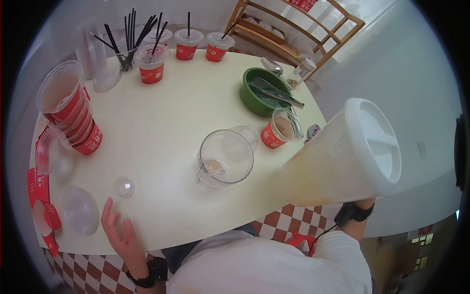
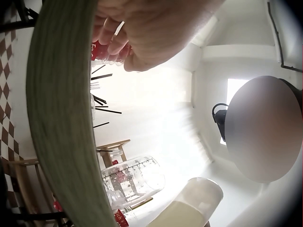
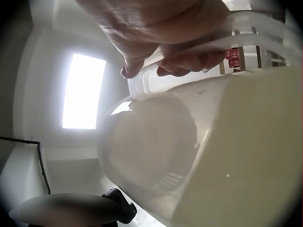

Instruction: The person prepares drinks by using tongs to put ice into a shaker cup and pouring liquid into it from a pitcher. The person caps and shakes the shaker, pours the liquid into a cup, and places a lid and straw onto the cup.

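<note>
My right hand (image 3: 175, 33) curls its fingers round the handle of a large translucent pitcher (image 1: 328, 157) with a white lid (image 1: 374, 139). The pitcher is tilted and holds a pale yellowish liquid, seen in the right wrist view; in the head view it hides this hand. A clear measuring jug (image 1: 226, 157) with a little something at its bottom stands left of the pitcher. At the table's front edge my left hand (image 1: 122, 240) holds nothing, fingers loosely spread, close to a clear dome lid (image 1: 81, 210) and a small clear dome (image 1: 125, 186).
Stacked red-labelled cups (image 1: 73, 108) stand at the left. Black straws (image 1: 129, 36) and lidded cups (image 1: 186, 46) line the back. A green bowl (image 1: 252, 93) with tongs (image 1: 276, 93) and a red cup (image 1: 275, 132) sit on the right of the table (image 1: 142, 132).
</note>
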Demonstrator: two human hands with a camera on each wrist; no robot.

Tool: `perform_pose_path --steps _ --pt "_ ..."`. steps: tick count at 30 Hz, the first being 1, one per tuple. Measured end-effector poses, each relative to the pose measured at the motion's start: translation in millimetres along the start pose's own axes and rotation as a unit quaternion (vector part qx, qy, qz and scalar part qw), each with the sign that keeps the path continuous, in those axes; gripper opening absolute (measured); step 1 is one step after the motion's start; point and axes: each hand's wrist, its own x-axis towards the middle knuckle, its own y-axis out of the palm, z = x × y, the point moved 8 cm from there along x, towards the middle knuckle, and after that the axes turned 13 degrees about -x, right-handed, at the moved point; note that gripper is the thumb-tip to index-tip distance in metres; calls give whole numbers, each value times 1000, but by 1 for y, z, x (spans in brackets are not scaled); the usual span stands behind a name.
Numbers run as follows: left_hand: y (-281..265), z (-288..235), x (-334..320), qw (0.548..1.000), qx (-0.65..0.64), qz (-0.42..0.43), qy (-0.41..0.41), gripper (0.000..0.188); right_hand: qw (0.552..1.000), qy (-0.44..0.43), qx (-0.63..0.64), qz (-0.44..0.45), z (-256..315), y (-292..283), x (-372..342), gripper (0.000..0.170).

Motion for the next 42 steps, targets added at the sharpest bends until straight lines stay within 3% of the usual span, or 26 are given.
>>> perform_pose_path --steps 9,18,20,24,26,28,31,32,34,35,38,39,42 --pt "-7 2 -4 997 -53 -11 56 25 1000 12 5 18 -5 38 12 50" --pt "18 -71 -13 978 -73 111 163 21 999 24 17 -26 -14 23 -5 50" --pt "51 -105 -13 929 -125 236 255 26 999 31 20 -26 -19 25 -8 49" --pt "102 -159 8 867 -257 333 268 28 998 43 32 -23 -27 34 -13 49" --pt "125 -190 15 827 -284 365 319 25 998 48 41 -26 -32 38 -17 49" --pt "149 -218 25 802 -334 345 355 26 997 51 51 -34 -36 39 -23 49" --pt "188 -258 38 782 -236 403 412 20 996 55 61 -45 -40 40 -31 49" --pt "192 -261 44 782 -235 405 410 20 995 58 64 -49 -42 41 -35 48" --pt "221 -255 36 724 -201 582 312 25 994 63 69 -56 -45 42 -40 48" --pt "223 -259 40 723 -201 584 309 25 993 67 71 -60 -47 42 -44 48" --pt "244 -250 33 688 34 654 313 34 991 76 80 -75 -55 43 -55 48" --pt "246 -246 31 687 35 656 312 34 990 78 83 -80 -57 44 -58 48" --pt "225 -256 30 702 -131 544 441 21 987 81 99 -95 -64 50 -67 48"
